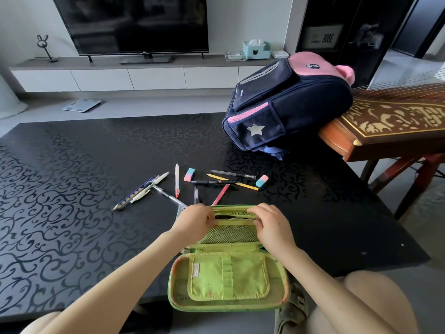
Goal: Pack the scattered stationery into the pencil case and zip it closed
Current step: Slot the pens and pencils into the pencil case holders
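Observation:
A green pencil case [228,278] lies open at the table's near edge, its lid flap hanging over toward me. My left hand [196,219] and my right hand [271,225] each pinch the top edge of the inner mesh divider [231,233], one at each end. Beyond the case, stationery lies scattered: a blue pencil [134,192], a white pen [150,186], a clear pen [168,195], a white-and-red pen [177,180], a black pen [214,182], a grey pen [232,174], a yellow pencil [245,185], a red pencil [220,194] and two pink-and-blue erasers [189,175] [262,181].
The black patterned table [72,189] stretches wide to the left. A navy and pink backpack [286,104] stands at the back right, leaning on a wooden zither [395,121]. A TV [132,22] and a low cabinet are behind. My knees show below the table edge.

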Demonstrator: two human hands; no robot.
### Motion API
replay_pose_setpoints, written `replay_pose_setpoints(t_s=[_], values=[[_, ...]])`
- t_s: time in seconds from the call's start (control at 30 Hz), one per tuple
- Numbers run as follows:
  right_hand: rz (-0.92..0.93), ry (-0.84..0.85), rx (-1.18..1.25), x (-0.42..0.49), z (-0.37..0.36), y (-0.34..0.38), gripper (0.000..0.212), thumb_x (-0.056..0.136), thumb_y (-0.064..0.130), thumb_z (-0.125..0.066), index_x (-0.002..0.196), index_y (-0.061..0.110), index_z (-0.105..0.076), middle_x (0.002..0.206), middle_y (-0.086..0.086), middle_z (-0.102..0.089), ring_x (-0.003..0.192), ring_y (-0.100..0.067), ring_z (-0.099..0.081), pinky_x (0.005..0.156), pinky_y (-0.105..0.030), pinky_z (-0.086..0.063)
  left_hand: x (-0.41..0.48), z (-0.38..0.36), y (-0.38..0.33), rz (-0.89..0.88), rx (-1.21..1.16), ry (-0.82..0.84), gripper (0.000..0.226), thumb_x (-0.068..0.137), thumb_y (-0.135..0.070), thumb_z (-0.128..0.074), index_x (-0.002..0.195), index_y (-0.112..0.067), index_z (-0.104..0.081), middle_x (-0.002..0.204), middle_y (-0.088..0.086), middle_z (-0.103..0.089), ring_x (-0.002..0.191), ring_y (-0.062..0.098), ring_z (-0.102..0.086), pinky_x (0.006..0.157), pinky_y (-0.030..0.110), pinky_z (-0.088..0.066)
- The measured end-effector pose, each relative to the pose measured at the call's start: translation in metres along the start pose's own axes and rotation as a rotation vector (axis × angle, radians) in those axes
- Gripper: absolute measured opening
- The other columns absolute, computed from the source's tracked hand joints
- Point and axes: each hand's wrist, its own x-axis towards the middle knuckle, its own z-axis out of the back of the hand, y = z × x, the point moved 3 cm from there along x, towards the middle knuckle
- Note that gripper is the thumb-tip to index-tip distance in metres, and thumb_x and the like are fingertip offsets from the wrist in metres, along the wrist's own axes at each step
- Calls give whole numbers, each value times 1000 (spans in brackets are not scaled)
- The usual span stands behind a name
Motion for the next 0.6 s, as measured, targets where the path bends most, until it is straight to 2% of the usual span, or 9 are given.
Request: replay_pose_setpoints(t_s=[0.13,0.23,0.33,0.47,0.53,0.6], values=[[-257,-118,-66,0,7,-19,29,84,13,-64,113,14,-63,106,-2,-61,97,-24,-55,75,-31,-46,-2,6,-22,-26,167,-176,26,87,-21,-61,112,-16,-55,109,3,-56,101,22,-48,80,28,-39],[-471,39,110,3,4,-38,26,92,22,-53,116,15,-61,107,-1,-64,100,-23,-59,75,-31,-45,-1,2,-54,-35,74,-142,18,90,-21,-54,106,-12,-56,102,4,-62,89,23,-58,70,30,-46],[-499,114,335,6,-2,-47,18,90,22,-52,94,16,-69,88,1,-69,84,-20,-63,65,-32,-45,8,-18,-82,-50,73,-38,22,92,-31,-48,93,-9,-53,87,7,-62,75,27,-58,59,34,-47],[-508,35,488,4,0,-47,20,90,26,-56,103,18,-69,94,5,-71,90,-13,-65,80,-37,-54,25,-34,-97,32,177,-31,41,93,-47,-43,97,-7,-51,75,3,-49,64,23,-48,43,29,-31],[-506,12,490,1,-2,-48,21,90,23,-56,106,17,-68,97,4,-71,92,-14,-65,82,-40,-54,32,-37,-102,46,239,-7,34,95,-37,-46,100,-4,-52,77,4,-53,65,25,-53,41,28,-29],[-505,-6,481,-2,-3,-48,22,91,20,-54,108,15,-67,100,1,-70,94,-18,-64,85,-41,-53,33,-39,-107,29,321,29,20,93,-12,-47,110,-1,-50,93,9,-62,80,28,-62,44,27,-34]])
